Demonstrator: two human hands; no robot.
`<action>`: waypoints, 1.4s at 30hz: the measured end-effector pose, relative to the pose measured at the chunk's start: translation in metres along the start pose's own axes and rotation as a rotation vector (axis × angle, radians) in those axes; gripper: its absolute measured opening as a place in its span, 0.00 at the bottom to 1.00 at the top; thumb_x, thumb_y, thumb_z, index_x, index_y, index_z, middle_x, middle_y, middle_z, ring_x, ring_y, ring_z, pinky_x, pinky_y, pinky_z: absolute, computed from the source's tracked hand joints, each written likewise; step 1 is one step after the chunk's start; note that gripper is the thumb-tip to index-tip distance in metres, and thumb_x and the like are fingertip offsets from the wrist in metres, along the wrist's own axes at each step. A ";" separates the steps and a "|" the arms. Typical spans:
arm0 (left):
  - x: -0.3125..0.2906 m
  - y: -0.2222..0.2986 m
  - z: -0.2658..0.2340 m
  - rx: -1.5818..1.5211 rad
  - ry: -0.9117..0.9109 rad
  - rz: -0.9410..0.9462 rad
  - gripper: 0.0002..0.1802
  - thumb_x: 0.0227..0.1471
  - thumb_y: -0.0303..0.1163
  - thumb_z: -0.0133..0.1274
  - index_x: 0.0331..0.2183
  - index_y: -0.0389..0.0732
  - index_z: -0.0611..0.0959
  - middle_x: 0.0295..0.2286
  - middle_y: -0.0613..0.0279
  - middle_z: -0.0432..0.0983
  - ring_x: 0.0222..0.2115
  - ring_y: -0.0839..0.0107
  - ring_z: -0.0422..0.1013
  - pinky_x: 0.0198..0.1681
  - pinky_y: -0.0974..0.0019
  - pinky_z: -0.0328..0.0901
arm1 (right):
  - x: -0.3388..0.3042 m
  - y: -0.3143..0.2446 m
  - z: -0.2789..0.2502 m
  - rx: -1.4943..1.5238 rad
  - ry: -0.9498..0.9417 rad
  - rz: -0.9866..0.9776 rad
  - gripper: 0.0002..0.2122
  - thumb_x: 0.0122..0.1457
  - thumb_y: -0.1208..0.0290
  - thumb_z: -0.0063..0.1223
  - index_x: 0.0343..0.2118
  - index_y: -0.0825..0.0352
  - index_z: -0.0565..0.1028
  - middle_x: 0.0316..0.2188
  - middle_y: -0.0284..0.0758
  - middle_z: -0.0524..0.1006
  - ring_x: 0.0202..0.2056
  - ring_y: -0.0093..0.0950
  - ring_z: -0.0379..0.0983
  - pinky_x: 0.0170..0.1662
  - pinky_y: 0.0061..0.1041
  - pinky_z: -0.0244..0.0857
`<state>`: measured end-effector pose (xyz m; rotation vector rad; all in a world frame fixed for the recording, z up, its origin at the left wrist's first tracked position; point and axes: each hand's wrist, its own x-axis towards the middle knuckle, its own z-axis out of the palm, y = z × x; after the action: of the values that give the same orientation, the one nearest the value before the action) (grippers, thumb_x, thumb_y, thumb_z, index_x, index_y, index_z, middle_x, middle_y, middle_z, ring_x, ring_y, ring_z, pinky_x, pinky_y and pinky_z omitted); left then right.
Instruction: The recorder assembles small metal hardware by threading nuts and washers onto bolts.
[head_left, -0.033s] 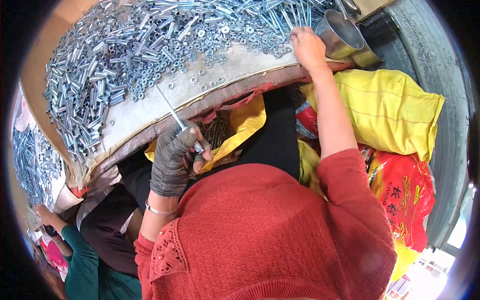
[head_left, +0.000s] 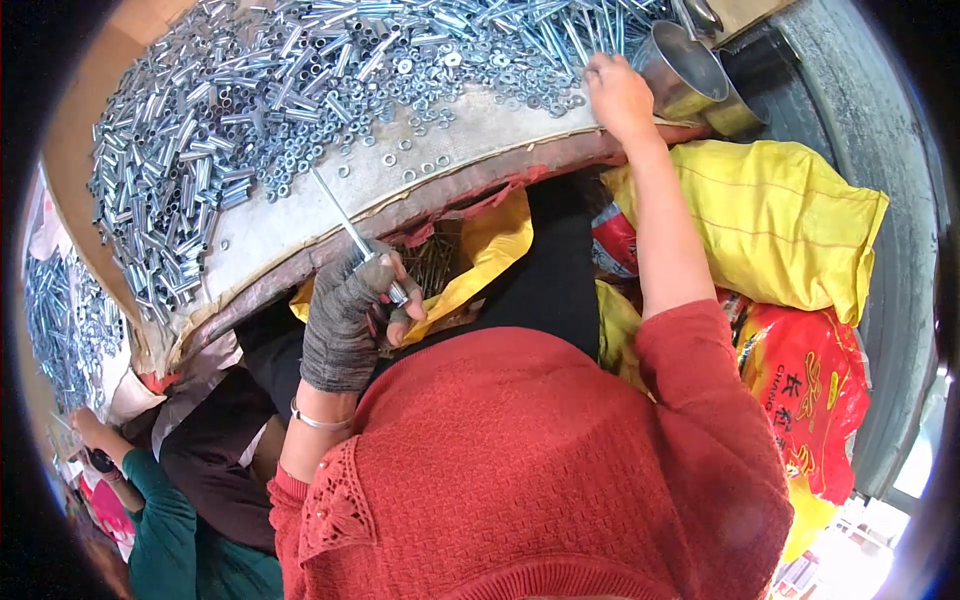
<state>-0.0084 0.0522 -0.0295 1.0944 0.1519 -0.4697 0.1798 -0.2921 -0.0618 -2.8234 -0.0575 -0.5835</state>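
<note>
My left hand [head_left: 350, 310], in a grey fingerless knit glove, is closed round a long metal bolt [head_left: 338, 208]. The bolt slants up and left over the front edge of the table, and a thicker shiny end [head_left: 399, 294] shows between my fingers. At the upper right my bare right hand [head_left: 620, 97] is at the near ends of a heap of long bolts [head_left: 572, 38]. Its fingers are bent together; what they pinch, if anything, is hidden. Many loose washers and nuts [head_left: 440, 85] lie left of it, with a large pile of metal sleeves [head_left: 190, 170] farther left.
Two metal cups [head_left: 685, 70] stand right of my right hand. A yellow sack [head_left: 770, 225] and a red bag [head_left: 810, 400] lie to my right. A yellow bag [head_left: 490, 245] with metal pieces is below the table edge. Another person's hand [head_left: 92, 430] works at the far left.
</note>
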 end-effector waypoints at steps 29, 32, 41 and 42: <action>0.001 -0.019 -0.002 1.560 0.080 0.452 0.11 0.47 0.39 0.54 0.28 0.42 0.78 0.21 0.53 0.74 0.24 0.54 0.72 0.27 0.54 0.64 | -0.090 -0.128 -0.059 1.330 -0.729 0.090 0.07 0.57 0.72 0.53 0.35 0.69 0.77 0.19 0.30 0.75 0.20 0.18 0.73 0.23 0.16 0.70; 0.001 -0.020 -0.004 1.595 0.047 0.457 0.10 0.47 0.38 0.54 0.29 0.42 0.78 0.22 0.56 0.75 0.24 0.57 0.73 0.26 0.56 0.65 | -0.096 -0.129 -0.057 1.331 -0.754 0.093 0.08 0.57 0.69 0.53 0.36 0.67 0.77 0.19 0.29 0.74 0.19 0.18 0.73 0.22 0.15 0.69; 0.004 -0.025 -0.005 1.510 0.027 0.636 0.09 0.46 0.34 0.55 0.25 0.40 0.76 0.21 0.54 0.72 0.22 0.53 0.70 0.24 0.58 0.63 | -0.101 -0.132 -0.055 1.576 -1.059 0.220 0.15 0.58 0.66 0.51 0.42 0.73 0.72 0.18 0.33 0.73 0.16 0.21 0.70 0.18 0.17 0.66; 0.003 -0.026 -0.005 1.444 0.014 0.638 0.09 0.46 0.34 0.56 0.24 0.39 0.75 0.20 0.54 0.72 0.22 0.53 0.69 0.23 0.59 0.62 | -0.099 -0.127 -0.052 1.566 -1.049 0.217 0.15 0.58 0.66 0.51 0.42 0.73 0.72 0.18 0.33 0.73 0.16 0.21 0.70 0.18 0.17 0.66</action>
<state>-0.0167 0.0464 -0.0542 2.4315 -0.6225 0.1007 0.0576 -0.1818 -0.0240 -1.2553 -0.2493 0.7570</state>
